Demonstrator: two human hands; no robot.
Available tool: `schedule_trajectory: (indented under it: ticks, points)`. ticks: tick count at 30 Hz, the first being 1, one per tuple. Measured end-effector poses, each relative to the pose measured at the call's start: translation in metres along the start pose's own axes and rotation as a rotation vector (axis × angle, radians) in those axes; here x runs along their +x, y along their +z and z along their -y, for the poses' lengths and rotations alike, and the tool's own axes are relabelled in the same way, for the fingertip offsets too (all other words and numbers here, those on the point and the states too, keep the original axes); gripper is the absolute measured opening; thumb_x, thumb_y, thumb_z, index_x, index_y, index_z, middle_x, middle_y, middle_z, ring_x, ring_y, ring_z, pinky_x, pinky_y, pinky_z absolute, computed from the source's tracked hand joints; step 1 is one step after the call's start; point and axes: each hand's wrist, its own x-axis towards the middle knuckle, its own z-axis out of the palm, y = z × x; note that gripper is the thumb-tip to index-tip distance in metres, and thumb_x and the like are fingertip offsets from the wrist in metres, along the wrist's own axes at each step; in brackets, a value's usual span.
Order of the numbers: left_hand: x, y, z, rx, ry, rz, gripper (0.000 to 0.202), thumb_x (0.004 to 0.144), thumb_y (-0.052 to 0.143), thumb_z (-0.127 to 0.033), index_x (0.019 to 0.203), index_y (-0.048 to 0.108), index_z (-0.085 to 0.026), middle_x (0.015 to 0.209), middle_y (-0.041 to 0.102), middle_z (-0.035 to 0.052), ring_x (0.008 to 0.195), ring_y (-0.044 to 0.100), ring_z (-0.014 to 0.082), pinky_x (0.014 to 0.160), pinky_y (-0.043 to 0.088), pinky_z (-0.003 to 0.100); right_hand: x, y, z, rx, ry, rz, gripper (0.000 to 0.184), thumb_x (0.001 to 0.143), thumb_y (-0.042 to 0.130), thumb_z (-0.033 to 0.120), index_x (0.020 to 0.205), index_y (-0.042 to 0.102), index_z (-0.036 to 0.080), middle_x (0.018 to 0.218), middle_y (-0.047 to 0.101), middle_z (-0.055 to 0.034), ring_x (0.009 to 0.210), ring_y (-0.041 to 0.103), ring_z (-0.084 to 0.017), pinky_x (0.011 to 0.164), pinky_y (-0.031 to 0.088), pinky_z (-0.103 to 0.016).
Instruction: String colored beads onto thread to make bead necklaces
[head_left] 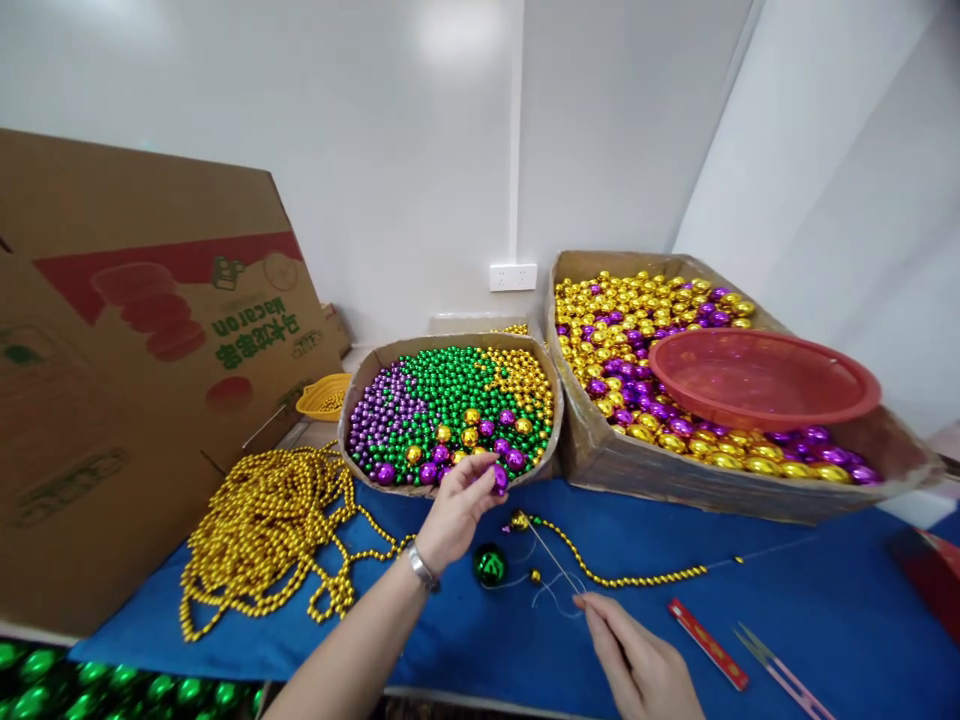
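Note:
My left hand [461, 508] pinches a shiny purple ball [499, 480] between thumb and fingers, just over the front rim of the bead-filled box. Lower right, the fingers of my right hand [634, 655] are closed on the near end of a long thin needle [555, 555]. Its far end reaches a gold ball [519, 520]; whether it goes in, I cannot tell. From beside that ball a strand of small gold beads [600, 578] curves right. A large green ball [490, 565] and a small gold bead [535, 576] lie near loose clear thread on the blue cloth [465, 640].
The middle box [556, 430] holds purple, green and gold beads. A bigger box [600, 468] of gold and purple balls stands right, with a red basin [765, 385] on top. Gold bead strands [262, 530] pile left, beside a tall carton [150, 420]. Tweezers [784, 670] lie front right.

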Motion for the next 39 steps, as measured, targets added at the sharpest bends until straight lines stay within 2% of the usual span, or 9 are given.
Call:
schedule_trajectory:
  ticks: [3,6,13,18,23,31,34,36,39]
  points:
    - [-0.013,0.011,-0.002,-0.355,-0.128,-0.009,0.031,0.076,0.069,-0.031,0.102,0.06,-0.017,0.094,0.06,0.0044,0.087,0.062,0.0189,0.081,0.048,0.034,0.001,0.003,0.003,-0.036,-0.022,0.019,0.024,0.094,0.04,0.028,0.102,0.062,0.02,0.094,0.072,-0.0078,0.084,0.07,-0.017,0.074,0.056,-0.021]
    - [-0.02,0.015,-0.002,-0.445,-0.146,-0.032,0.03,0.074,0.072,-0.027,0.099,0.061,-0.016,0.094,0.062,0.0048,0.089,0.063,0.0196,0.085,0.047,0.035,0.001,0.003,0.003,-0.062,-0.056,0.003,0.024,0.094,0.04,0.027,0.102,0.061,0.019,0.094,0.072,-0.0073,0.083,0.07,-0.016,0.073,0.056,-0.02]
    - [-0.026,0.017,0.002,-0.423,-0.131,-0.036,0.029,0.074,0.071,-0.026,0.099,0.061,-0.016,0.095,0.061,0.0048,0.086,0.063,0.0188,0.077,0.049,0.032,0.0,0.008,-0.001,-0.112,-0.107,-0.034,0.022,0.094,0.04,0.023,0.102,0.059,0.019,0.093,0.073,-0.0057,0.079,0.071,-0.015,0.07,0.055,-0.019]
    - [-0.039,0.026,0.01,-0.213,-0.021,-0.017,0.031,0.071,0.074,-0.02,0.099,0.061,-0.016,0.092,0.061,0.0044,0.082,0.057,0.0127,0.074,0.048,0.025,0.004,0.012,0.001,-0.098,-0.082,-0.031,0.023,0.094,0.039,0.024,0.102,0.06,0.019,0.094,0.073,-0.0067,0.08,0.071,-0.016,0.07,0.056,-0.019]
    - [-0.044,0.029,0.012,-0.305,-0.086,-0.01,0.034,0.069,0.075,-0.02,0.099,0.06,-0.017,0.093,0.058,0.0032,0.077,0.056,0.0109,0.07,0.049,0.025,0.002,0.012,0.001,-0.036,-0.057,0.011,0.023,0.094,0.039,0.024,0.102,0.059,0.019,0.093,0.073,-0.0068,0.08,0.071,-0.015,0.07,0.055,-0.016]
    - [-0.05,0.029,0.019,-0.287,-0.097,0.043,0.042,0.065,0.078,-0.017,0.102,0.059,-0.017,0.093,0.061,0.0048,0.081,0.057,0.0127,0.071,0.048,0.024,0.006,0.019,-0.005,-0.128,-0.185,-0.041,0.024,0.095,0.037,0.023,0.102,0.059,0.017,0.091,0.073,-0.0062,0.079,0.071,-0.014,0.072,0.054,-0.015]
    - [-0.049,0.023,0.014,-0.149,-0.081,0.124,0.05,0.064,0.078,-0.019,0.109,0.057,-0.018,0.104,0.061,0.0087,0.095,0.057,0.0182,0.075,0.049,0.026,0.006,0.017,-0.008,-0.146,-0.191,-0.047,0.025,0.095,0.037,0.025,0.101,0.06,0.016,0.09,0.073,-0.0062,0.078,0.071,-0.014,0.072,0.054,-0.015]
    - [-0.042,0.011,0.006,0.03,-0.024,0.132,0.04,0.071,0.072,-0.024,0.108,0.058,-0.017,0.105,0.062,0.0102,0.097,0.057,0.0197,0.077,0.049,0.027,0.004,0.015,-0.012,-0.17,-0.2,-0.066,0.026,0.095,0.038,0.027,0.1,0.061,0.016,0.09,0.073,-0.0068,0.077,0.071,-0.015,0.071,0.054,-0.015]
    - [-0.022,-0.018,-0.008,0.353,0.135,-0.034,0.024,0.082,0.059,-0.029,0.101,0.061,-0.015,0.096,0.065,0.0088,0.086,0.06,0.0172,0.074,0.049,0.027,-0.001,0.012,-0.018,-0.186,-0.186,-0.076,0.028,0.095,0.038,0.03,0.099,0.063,0.016,0.09,0.074,-0.0073,0.075,0.071,-0.015,0.066,0.055,-0.013]
